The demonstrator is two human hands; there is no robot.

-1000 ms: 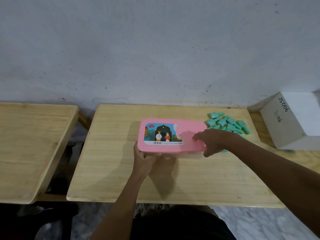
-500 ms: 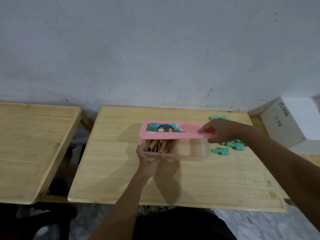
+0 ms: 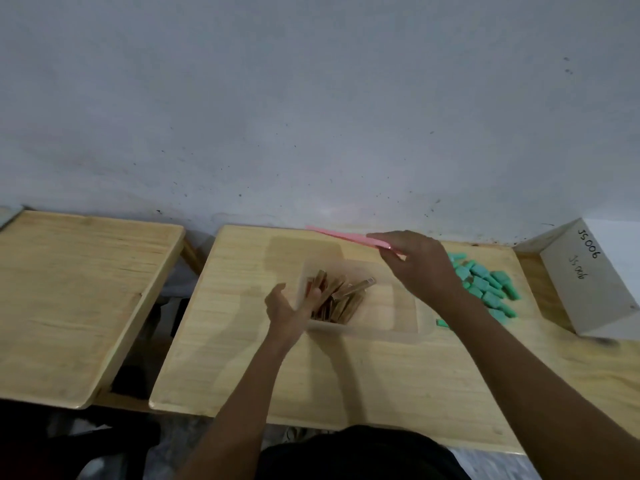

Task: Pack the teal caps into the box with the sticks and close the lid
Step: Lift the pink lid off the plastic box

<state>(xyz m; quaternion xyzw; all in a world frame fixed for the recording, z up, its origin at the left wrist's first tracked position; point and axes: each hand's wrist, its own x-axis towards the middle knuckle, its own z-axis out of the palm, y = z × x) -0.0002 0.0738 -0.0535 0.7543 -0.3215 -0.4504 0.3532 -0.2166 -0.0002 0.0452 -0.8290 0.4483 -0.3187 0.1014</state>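
Grey wall behind, 2 wooden tables side by side; all the work is sitting on the right-hand table.

- Clear box is lying open mid-table. Sticks are bunching in its left part; the right part is showing bare floor.
- Right hand is pinching the pink lid by 1 end, holding it in the air over the box's far edge, roughly level.
- Left hand is touching the box's left end, thumb spread away. Can't tell if the fingers are hooking over the rim or just resting there.
- Teal caps are lying heaped just right of the box, none inside yet. 1 stray cap is sitting by the box's near right corner.
- White carton is standing beyond the heap.

My read: step in hand is parking the lid. Doing it well:
- Putting it down flat on the far left patch of table, away from the heap, so the right hand's path to the caps is staying clear.
- Steadying the box with the left hand while loading.
- Filling the free right part first; the sticks are leaning loosely and could shift.
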